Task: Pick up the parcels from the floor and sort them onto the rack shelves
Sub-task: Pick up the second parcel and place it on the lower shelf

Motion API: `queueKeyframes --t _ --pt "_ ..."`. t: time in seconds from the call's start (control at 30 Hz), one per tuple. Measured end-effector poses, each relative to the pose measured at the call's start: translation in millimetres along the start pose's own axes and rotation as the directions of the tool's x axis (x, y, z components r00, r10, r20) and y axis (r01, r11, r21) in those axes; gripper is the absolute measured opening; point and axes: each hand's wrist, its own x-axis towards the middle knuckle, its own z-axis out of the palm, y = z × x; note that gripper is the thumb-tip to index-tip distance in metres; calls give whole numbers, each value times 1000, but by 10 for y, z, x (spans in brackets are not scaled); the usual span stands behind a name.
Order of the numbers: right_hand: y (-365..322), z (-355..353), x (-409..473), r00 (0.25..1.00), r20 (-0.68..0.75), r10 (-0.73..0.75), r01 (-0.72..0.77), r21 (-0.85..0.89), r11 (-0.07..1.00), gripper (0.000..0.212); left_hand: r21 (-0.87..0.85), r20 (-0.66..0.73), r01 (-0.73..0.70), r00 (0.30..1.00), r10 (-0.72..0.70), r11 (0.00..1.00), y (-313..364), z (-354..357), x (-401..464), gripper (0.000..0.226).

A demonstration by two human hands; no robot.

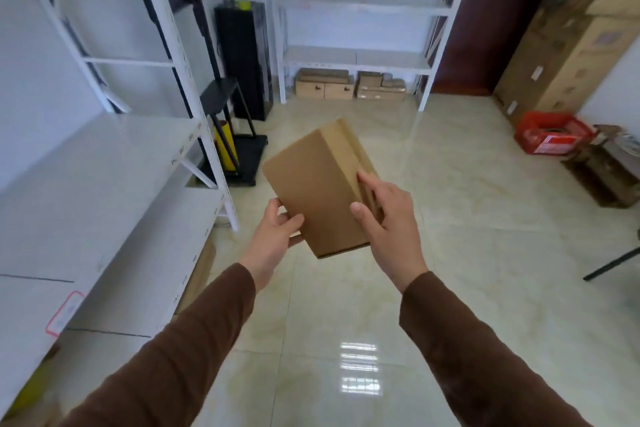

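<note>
A plain brown cardboard parcel (311,184) is held in mid-air above the tiled floor, tilted with one long face toward me. My left hand (273,236) grips its lower left corner from underneath. My right hand (388,218) holds its right side, thumb on the front face and fingers on the side face. A white rack (104,163) runs along my left, its wide shelf bare near the parcel. A second white rack (353,59) stands against the far wall, with several brown parcels (349,85) on the floor beneath it.
A black stand and trolley (242,114) with a yellow roll sit between the two racks. Tall cardboard cartons (571,45) lean in the right corner, with a red crate (550,133) and a dark wooden box (609,173) beside them. A dark door (502,10) is behind.
</note>
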Motion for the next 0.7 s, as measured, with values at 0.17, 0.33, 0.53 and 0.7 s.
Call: queueKeyframes --t 0.17,0.33,0.53,0.7 --pt "-66 -98 463 982 -53 -179 162 -231 959 55 -169 5 20 1000 -19 985 329 148 445 30" --pt "192 34 1126 980 9 -196 192 -249 949 62 -302 4 30 1000 -30 953 594 126 1201 36" --pt "539 199 2117 998 59 -16 14 21 1000 68 -157 107 -74 990 91 985 1137 150 2252 67" --pt "682 262 2911 962 28 272 -249 494 833 48 -68 153 -182 970 191 981 1474 476 3000 46"
